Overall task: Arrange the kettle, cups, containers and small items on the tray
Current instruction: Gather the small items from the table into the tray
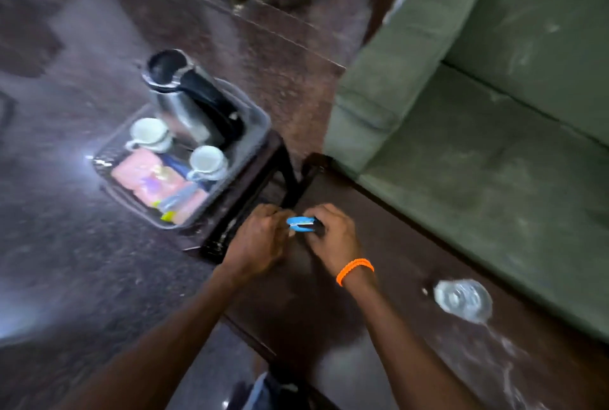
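A dark tray (257, 119) rests on a small dark stool. On it stand a steel kettle (184, 103) with a black handle, two white cups (150, 134) (207, 160), pink packets (145, 169) and a few small items, blurred. To the right of the tray, over a dark wooden table (412, 244), both my hands meet around a small blue and black object (303, 223). My right hand (333, 235), with an orange band at the wrist, grips its black end. My left hand (260, 238) is closed at its blue end.
A clear plastic bottle (463, 301) lies on the table at the right. A green sofa (478, 96) runs along the table's far side. Dark polished floor (66, 244) surrounds the stool. Wooden furniture legs stand at the top.
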Action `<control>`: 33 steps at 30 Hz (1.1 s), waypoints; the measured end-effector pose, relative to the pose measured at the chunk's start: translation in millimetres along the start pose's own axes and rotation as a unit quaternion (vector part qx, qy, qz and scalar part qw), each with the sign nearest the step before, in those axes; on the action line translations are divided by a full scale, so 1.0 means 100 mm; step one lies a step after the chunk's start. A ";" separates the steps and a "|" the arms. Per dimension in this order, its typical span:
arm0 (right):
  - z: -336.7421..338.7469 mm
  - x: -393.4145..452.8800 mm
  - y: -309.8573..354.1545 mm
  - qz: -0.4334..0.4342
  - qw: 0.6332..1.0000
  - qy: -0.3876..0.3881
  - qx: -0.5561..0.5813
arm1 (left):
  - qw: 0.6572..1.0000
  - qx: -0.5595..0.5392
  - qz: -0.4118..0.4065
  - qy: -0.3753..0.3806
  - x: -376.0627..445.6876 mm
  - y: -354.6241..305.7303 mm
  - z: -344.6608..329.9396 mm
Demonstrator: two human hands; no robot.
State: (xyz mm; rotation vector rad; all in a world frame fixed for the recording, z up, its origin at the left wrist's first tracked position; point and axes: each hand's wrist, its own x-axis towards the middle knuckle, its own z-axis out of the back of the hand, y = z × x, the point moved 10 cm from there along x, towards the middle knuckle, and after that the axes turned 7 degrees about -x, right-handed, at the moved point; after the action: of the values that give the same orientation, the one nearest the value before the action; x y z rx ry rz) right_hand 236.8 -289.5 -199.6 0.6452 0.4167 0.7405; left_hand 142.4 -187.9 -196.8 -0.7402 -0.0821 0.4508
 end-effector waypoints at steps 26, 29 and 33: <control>-2.43 1.89 2.62 0.134 0.973 0.156 -0.105 | 0.934 0.116 0.285 -0.183 -0.19 2.77 2.21; -2.19 1.80 2.70 0.153 0.978 0.125 -0.071 | 0.934 0.102 0.275 -0.205 -0.26 2.67 2.31; -1.51 1.50 2.95 0.266 0.956 0.001 -0.121 | 0.934 0.103 0.230 -0.254 -0.28 2.23 2.53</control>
State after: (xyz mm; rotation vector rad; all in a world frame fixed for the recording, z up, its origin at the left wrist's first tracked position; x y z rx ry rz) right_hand 110.1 44.2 -131.2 0.5267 0.1434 1.2827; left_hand -22.5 105.3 -156.2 -0.4147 -0.3456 1.0795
